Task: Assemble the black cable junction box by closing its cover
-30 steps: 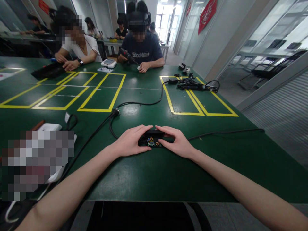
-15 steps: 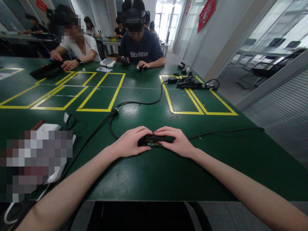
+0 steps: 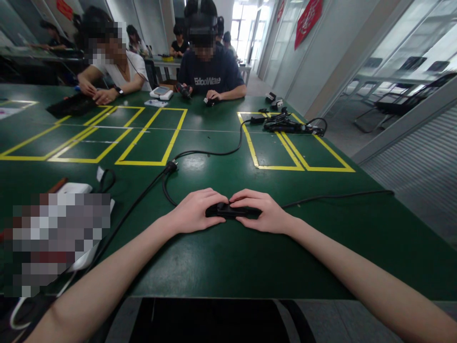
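Near the front of the green table (image 3: 228,267), both my hands grip a long black plastic casing (image 3: 233,210). My left hand (image 3: 194,209) curls around its left end, thumb on the near side and fingers over the top. Around the right end, my right hand (image 3: 266,209) closes in the same way, and the fingertips of both hands almost meet on top. The casing's exact kind is unclear, and its ends are partly hidden by my palms. A black cable (image 3: 339,194) runs off to the right from behind my right hand.
A cord with a plug (image 3: 171,166) lies left of my hands. Black corded devices (image 3: 285,125) lie at the back right among yellow tape outlines. A white object (image 3: 76,188), partly blurred out, sits at the left. Two people work across the table.
A green circuit board showed in the casing's near side before; now a black surface covers that spot. My hands have stayed nearly in place, with the right fingers shifted slightly.
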`<state>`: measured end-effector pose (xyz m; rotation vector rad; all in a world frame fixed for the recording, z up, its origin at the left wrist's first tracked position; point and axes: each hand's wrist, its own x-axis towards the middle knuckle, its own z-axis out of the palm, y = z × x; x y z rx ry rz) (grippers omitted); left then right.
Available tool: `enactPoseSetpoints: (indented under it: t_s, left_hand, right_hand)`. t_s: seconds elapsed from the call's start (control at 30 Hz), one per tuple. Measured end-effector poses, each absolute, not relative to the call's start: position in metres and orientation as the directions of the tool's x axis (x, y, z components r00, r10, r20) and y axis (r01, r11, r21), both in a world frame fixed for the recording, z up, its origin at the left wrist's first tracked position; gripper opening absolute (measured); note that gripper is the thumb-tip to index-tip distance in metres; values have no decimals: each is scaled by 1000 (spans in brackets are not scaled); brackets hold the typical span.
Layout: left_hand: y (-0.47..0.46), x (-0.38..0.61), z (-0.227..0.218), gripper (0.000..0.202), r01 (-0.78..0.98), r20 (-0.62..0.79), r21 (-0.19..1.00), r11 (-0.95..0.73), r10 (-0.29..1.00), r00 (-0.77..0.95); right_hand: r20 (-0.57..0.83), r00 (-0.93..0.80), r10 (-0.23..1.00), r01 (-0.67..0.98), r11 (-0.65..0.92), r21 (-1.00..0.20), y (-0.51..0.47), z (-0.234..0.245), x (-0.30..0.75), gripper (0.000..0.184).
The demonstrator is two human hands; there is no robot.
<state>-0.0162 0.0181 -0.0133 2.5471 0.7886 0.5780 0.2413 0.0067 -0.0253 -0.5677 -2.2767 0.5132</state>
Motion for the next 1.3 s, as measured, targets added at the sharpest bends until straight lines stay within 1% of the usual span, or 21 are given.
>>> enactPoseSetpoints:
  t_s: [0.13, 0.33, 0.43, 0.57, 0.63, 0.77, 0.87, 1.0, 1.1, 1.3]
  left_hand:
    - [18, -17, -14, 27, 429, 268, 494, -756, 602, 752]
    - [19, -17, -16, 22, 440, 258, 482, -757, 603, 755]
    - [19, -15, -13, 21, 481, 226, 450, -752, 617, 753]
    - [16, -11, -9, 23, 522, 210, 414, -746, 636, 742]
    - [15, -9, -10, 22, 542, 212, 384, -748, 642, 736]
    - [13, -3, -14, 34, 565, 219, 276, -778, 623, 751]
    - [14, -1, -15, 26, 564, 207, 181, -806, 592, 779]
    - [15, 0, -13, 27, 536, 175, 49, -843, 535, 826]
    - [14, -1, -12, 30, 521, 191, 27, -853, 517, 835]
    - [14, -2, -12, 35, 498, 240, 45, -866, 494, 836]
  right_hand:
    - [543, -679, 494, 260, 854, -451, 6, -23, 242, 30]
    - [518, -700, 492, 315, 863, -395, 7, -25, 242, 33]
    - [483, -697, 531, 396, 846, -357, 8, -28, 242, 34]
    - [405, -704, 583, 524, 812, -259, 10, -31, 241, 31]
    - [382, -726, 572, 536, 818, -208, 10, -32, 241, 31]
    - [366, -764, 532, 528, 841, -120, 11, -32, 241, 32]
    - [324, -767, 554, 546, 829, -125, 9, -30, 240, 32]
    - [251, -751, 611, 582, 791, -187, 6, -24, 240, 30]
    - [208, -751, 626, 593, 779, -203, 5, -19, 240, 29]
    - [174, -761, 626, 594, 779, -203, 3, -14, 241, 31]
